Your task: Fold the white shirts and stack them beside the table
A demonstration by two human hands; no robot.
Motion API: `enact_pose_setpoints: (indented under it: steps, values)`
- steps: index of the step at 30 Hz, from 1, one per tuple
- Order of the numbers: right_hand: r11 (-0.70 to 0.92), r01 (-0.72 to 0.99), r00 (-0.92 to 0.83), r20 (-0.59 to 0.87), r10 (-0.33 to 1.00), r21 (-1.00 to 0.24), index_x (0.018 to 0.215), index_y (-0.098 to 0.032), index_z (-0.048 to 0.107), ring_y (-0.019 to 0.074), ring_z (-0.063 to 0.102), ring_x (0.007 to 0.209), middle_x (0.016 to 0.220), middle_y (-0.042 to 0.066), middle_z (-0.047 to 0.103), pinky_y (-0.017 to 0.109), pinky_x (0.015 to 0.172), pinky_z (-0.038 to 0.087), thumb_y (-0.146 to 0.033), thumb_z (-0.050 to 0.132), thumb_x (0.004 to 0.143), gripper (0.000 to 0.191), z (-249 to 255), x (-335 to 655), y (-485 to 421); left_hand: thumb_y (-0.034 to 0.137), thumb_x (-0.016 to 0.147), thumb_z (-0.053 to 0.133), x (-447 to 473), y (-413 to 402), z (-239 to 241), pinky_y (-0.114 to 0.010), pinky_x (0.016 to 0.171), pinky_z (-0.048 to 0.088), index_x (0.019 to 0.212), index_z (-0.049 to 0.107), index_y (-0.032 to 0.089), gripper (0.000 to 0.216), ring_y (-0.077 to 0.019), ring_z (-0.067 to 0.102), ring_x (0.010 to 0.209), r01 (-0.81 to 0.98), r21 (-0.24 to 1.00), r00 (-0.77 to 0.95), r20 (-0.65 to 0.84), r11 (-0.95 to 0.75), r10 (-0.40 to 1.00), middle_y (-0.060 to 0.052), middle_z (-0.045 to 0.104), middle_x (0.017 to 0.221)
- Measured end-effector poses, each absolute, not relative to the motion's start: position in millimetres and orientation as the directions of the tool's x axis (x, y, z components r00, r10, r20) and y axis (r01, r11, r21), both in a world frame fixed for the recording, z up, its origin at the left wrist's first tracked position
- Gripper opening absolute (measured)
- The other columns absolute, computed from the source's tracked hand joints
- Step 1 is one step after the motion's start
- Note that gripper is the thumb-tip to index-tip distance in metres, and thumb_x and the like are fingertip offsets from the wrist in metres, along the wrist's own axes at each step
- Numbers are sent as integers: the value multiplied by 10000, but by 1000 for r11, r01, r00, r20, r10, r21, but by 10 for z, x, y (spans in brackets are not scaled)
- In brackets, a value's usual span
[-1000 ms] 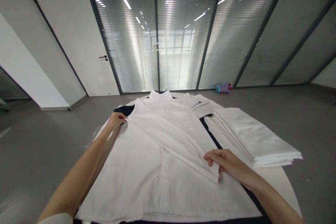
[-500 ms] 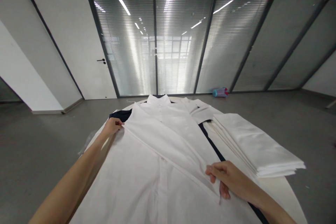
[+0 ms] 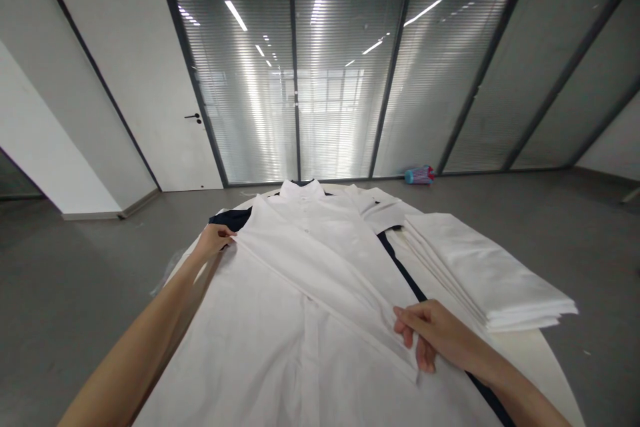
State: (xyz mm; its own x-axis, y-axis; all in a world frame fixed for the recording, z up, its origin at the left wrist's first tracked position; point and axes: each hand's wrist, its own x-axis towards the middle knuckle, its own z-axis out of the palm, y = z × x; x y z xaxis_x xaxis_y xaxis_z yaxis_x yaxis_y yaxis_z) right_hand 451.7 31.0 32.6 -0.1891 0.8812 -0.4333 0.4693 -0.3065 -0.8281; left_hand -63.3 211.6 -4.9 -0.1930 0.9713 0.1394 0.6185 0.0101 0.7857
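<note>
A white button shirt (image 3: 280, 320) lies flat, collar away from me, on a dark cloth over a round white table (image 3: 535, 360). One sleeve (image 3: 330, 280) is folded diagonally across the front. My left hand (image 3: 214, 240) pinches the shirt's edge at the left shoulder. My right hand (image 3: 435, 339) grips the cuff end of the folded sleeve near the shirt's right side.
A stack of folded white cloths (image 3: 485, 273) sits on the table's right part, with another white garment (image 3: 383, 210) behind it. Grey floor surrounds the table. A small colourful container (image 3: 419, 175) lies by the glass wall with blinds. A white door (image 3: 150, 80) stands at the left.
My right hand slid the cuff slightly toward me and to the right along the shirt. My left hand kept its hold at the shoulder. The view tilted a little.
</note>
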Motion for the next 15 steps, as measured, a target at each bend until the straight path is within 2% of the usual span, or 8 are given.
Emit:
enact_pose_setpoints:
  steps: [4, 5, 7, 9, 11, 13, 15]
  values:
    - [-181, 561, -230, -363, 903, -808, 778, -139, 698, 43, 379, 303, 670, 69, 686, 214, 333, 208, -740, 502, 799, 632, 421, 4565, 284, 293, 565, 725, -631, 2067, 130, -275, 655, 538, 696, 767, 169, 185, -239, 707, 742, 617, 787, -110, 111, -19, 988, -55, 760, 739]
    - [-141, 576, -238, -330, 913, -805, 810, -142, 714, 45, 368, 309, 669, 64, 687, 220, 344, 218, -718, 489, 824, 618, 469, 4555, 280, 322, 612, 710, -609, 2080, 191, -278, 696, 545, 732, 777, 173, 203, -247, 714, 795, 646, 762, -103, 143, -43, 984, -55, 772, 798]
    - [-53, 601, -243, -246, 938, -797, 848, -163, 734, 83, 458, 369, 691, 61, 693, 236, 387, 326, -668, 481, 862, 565, 569, 4484, 288, 353, 718, 648, -495, 2158, 310, -284, 791, 546, 811, 789, 191, 234, -255, 714, 908, 750, 654, -90, 248, -98, 965, -45, 781, 922]
    - [75, 634, -254, -116, 960, -770, 894, -194, 744, 158, 628, 563, 813, 76, 724, 275, 532, 490, -611, 481, 898, 493, 628, 4345, 324, 348, 797, 592, -277, 2301, 397, -293, 890, 529, 919, 786, 202, 272, -261, 696, 1019, 861, 487, -27, 328, -145, 944, -47, 766, 1053]
    - [236, 685, -284, 45, 958, -690, 1051, -219, 738, 237, 701, 920, 1074, 99, 729, 344, 824, 561, -568, 474, 935, 453, 602, 4167, 387, 355, 858, 560, 14, 2480, 421, -313, 993, 490, 1069, 756, 187, 333, -269, 657, 1129, 925, 331, 66, 345, -188, 936, -79, 725, 1185]
    - [362, 746, -341, 147, 929, -559, 1284, -226, 657, 292, 561, 1277, 1388, 116, 602, 442, 1094, 439, -562, 477, 955, 504, 489, 3999, 459, 385, 900, 548, 300, 2654, 367, -354, 1081, 431, 1200, 698, 145, 412, -292, 586, 1252, 945, 247, 127, 333, -216, 934, -133, 667, 1293]
    - [424, 796, -403, 144, 904, -432, 1451, -197, 526, 322, 341, 1462, 1573, 131, 401, 517, 1202, 284, -584, 475, 960, 627, 330, 3878, 517, 417, 919, 552, 500, 2793, 244, -419, 1142, 361, 1279, 644, 116, 479, -332, 457, 1385, 960, 180, 142, 337, -212, 931, -182, 582, 1401]
